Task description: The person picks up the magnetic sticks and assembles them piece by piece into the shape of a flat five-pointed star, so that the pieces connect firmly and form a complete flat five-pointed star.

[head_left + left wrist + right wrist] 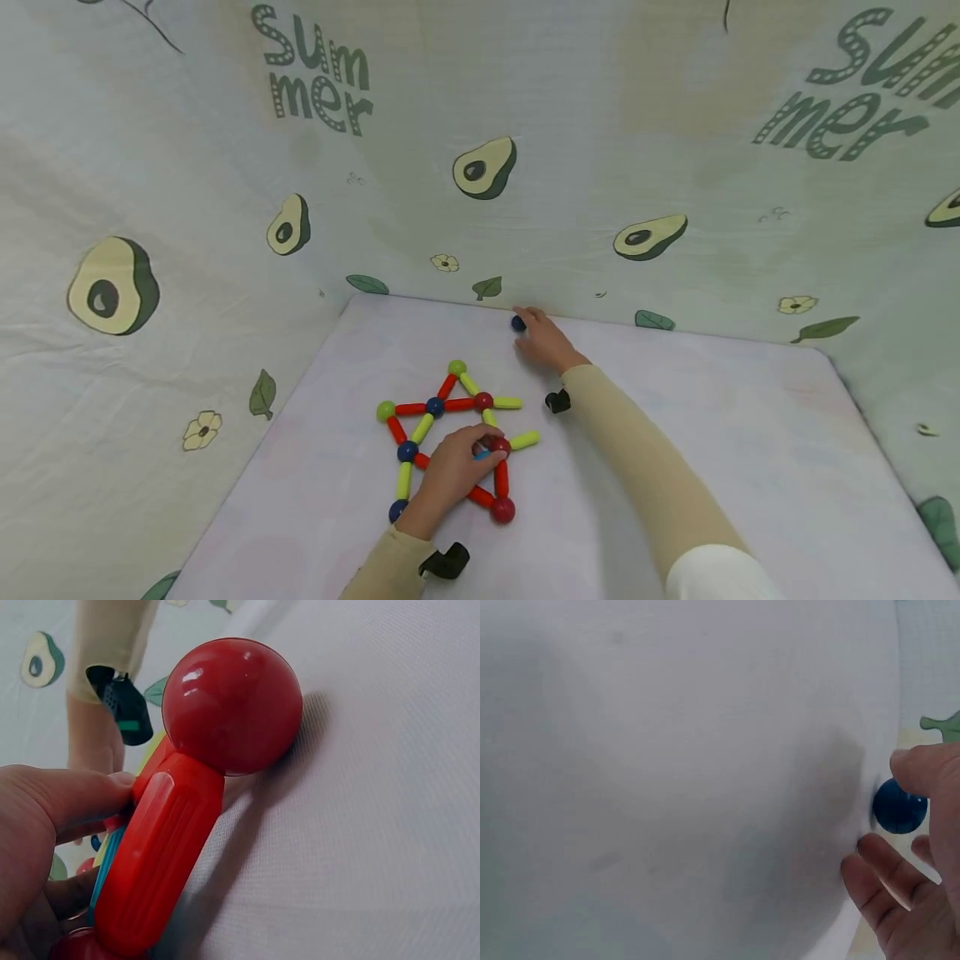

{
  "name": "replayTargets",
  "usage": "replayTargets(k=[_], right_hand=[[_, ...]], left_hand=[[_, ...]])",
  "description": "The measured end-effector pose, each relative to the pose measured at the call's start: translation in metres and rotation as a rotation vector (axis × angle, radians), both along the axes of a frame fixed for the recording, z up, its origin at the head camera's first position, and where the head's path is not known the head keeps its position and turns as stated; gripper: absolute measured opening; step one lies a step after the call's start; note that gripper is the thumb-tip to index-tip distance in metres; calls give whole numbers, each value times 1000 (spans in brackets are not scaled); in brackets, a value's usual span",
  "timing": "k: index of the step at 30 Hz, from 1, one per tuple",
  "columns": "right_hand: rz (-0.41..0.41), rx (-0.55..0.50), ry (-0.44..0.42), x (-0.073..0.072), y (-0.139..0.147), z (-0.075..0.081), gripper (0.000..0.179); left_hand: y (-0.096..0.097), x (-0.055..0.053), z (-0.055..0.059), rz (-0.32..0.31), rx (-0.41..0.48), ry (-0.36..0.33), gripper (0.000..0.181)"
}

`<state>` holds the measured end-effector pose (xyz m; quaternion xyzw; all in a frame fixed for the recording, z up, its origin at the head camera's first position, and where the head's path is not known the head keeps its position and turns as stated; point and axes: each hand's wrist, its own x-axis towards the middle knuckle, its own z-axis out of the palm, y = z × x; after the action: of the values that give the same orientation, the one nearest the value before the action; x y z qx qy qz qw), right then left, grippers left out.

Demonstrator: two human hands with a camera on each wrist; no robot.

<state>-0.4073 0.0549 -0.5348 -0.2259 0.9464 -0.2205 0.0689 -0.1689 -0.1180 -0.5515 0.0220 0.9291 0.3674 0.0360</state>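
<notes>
A flat figure of magnetic building sticks and balls lies on the white surface. My left hand (456, 462) reaches over it, with thumb and fingers pinching a blue magnetic stick (482, 455) beside a red ball (500, 447). In the left wrist view the thumb lies near a red stick (161, 855) and another red ball (232, 705), and the blue stick is partly hidden. At the far edge, my right hand (546, 342) reaches around a dark blue ball (900, 806), its fingers spread and not closed on it. Whether a fingertip touches the ball, I cannot tell.
Green balls (457, 367) and blue balls (435, 407) join red and yellow sticks in the figure. Two yellow sticks (525, 439) stick out to the right. Behind the surface hangs a cloth (555, 208) printed with avocados. Both wrists carry black camera mounts (446, 562).
</notes>
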Motion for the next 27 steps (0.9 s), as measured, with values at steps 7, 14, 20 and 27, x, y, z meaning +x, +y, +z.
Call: replayTargets(k=[7,14,20,27], right_hand=[[42,150,123,7,1,0,43],[50,33,62,41,22,1,41],[171,-21,-71,96,55,5,32],[249,-64,-147,140,76,2,34]], left_hand=[[4,1,0,0,-10,4,28],[1,2,-2,16,-8,23,31],[-1,3,-3,13,-12,34,31],[0,2,-1,-6,-8,40,30]])
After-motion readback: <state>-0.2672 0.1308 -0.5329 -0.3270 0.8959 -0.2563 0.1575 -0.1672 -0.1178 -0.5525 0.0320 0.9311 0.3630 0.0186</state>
